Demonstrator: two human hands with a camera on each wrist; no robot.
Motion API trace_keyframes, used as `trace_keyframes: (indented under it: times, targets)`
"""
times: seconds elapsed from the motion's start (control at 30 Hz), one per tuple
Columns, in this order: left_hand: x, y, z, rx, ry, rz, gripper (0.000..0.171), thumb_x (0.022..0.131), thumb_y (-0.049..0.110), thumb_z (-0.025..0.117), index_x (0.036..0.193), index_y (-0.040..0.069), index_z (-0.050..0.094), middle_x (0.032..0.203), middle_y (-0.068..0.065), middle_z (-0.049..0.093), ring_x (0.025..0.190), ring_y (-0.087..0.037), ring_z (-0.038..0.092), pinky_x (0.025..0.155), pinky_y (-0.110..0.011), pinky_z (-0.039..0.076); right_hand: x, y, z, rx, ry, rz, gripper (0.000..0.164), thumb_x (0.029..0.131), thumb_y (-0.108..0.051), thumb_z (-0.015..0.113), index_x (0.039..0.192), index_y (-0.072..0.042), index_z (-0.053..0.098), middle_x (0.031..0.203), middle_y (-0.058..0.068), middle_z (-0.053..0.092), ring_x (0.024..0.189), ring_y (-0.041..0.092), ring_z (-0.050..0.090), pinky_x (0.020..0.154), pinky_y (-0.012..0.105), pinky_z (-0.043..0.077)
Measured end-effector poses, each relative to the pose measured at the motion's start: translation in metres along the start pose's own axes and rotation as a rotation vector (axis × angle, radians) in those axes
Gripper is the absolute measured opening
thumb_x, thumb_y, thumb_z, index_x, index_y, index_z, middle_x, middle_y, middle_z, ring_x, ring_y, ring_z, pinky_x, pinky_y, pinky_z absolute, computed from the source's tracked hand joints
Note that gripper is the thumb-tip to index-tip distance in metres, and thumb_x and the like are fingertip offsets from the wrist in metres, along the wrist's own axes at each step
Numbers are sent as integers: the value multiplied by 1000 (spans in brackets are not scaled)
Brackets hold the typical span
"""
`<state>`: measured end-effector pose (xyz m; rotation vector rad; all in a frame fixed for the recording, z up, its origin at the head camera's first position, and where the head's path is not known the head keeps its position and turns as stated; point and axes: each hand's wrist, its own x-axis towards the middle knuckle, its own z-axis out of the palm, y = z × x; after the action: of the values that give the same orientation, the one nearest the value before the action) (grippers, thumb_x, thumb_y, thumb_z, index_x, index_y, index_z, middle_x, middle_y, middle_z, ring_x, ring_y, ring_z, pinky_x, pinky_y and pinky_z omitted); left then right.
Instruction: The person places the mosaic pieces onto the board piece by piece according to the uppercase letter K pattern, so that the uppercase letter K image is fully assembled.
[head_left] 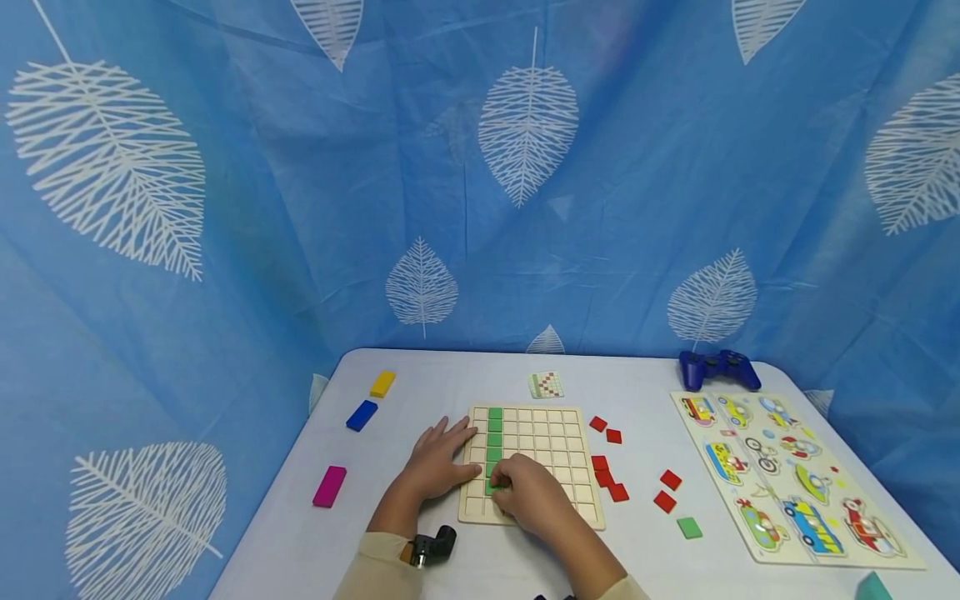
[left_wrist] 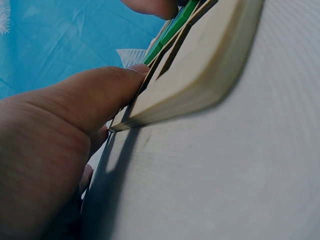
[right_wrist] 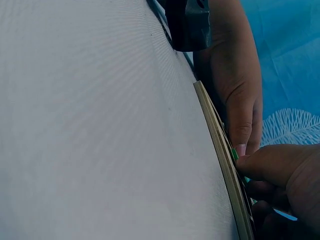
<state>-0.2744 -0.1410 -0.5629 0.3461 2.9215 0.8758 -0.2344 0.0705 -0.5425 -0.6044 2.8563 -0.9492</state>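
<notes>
A square wooden grid board (head_left: 558, 483) lies on the white table. Several green square tiles (head_left: 494, 439) fill cells of its second column from the left. My left hand (head_left: 438, 467) rests on the board's left edge with fingers spread, its thumb (left_wrist: 107, 82) lying over the rim near the green tiles. Over the lower part of that column, my right hand (head_left: 531, 496) has its fingers curled and pinches a green tile (head_left: 490, 488) at a cell. In the right wrist view the right thumb (right_wrist: 272, 162) meets the tile's edge; the other fingers are partly hidden.
Red tiles (head_left: 606, 477) and one green tile (head_left: 689, 527) lie right of the board. A pattern card (head_left: 546, 384) sits behind it. Yellow, blue and magenta blocks (head_left: 329, 486) are at left. A vehicle puzzle (head_left: 772, 454) and a blue game controller (head_left: 718, 369) occupy the right side.
</notes>
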Motion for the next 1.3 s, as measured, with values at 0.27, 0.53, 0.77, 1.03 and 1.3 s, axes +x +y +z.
trace_keyframes:
  times: [0.27, 0.53, 0.77, 1.03, 1.3]
  targets:
    - [0, 1, 0, -1, 1, -5, 72, 91, 47, 77, 156, 26, 52, 170, 2, 36, 162, -35, 17, 129, -64, 13, -2, 5, -10, 94, -39, -44, 9, 88, -16, 78, 93, -22, 73, 90, -10, 60, 81, 8, 55, 73, 29, 49]
    - [-1, 2, 0, -12, 5, -7, 73, 91, 47, 78, 156, 26, 52, 170, 2, 35, 162, -35, 16, 128, -65, 14, -10, 16, -36, 123, -15, -44, 11, 94, -21, 78, 104, -21, 74, 96, -11, 64, 83, 8, 58, 70, 23, 52]
    - [0, 1, 1, -23, 0, -21, 73, 91, 47, 78, 156, 26, 52, 171, 4, 34, 163, -35, 14, 129, -63, 13, -27, 34, -67, 124, 108, 49, 14, 91, -14, 80, 102, -19, 74, 96, -11, 66, 83, 9, 58, 72, 24, 53]
    - [0, 0, 1, -24, -11, -17, 73, 91, 46, 78, 156, 24, 52, 171, 2, 34, 163, -36, 15, 129, -63, 12, -56, 62, -103, 69, 131, 182, 15, 91, -15, 81, 104, -19, 74, 96, -8, 65, 85, 12, 57, 71, 26, 50]
    - [2, -1, 2, -14, -5, -24, 74, 91, 47, 78, 157, 26, 51, 171, 4, 33, 163, -34, 14, 129, -62, 12, -88, 99, -132, -40, 141, 263, 22, 90, -21, 81, 110, -16, 74, 102, -5, 68, 86, 13, 57, 67, 25, 48]
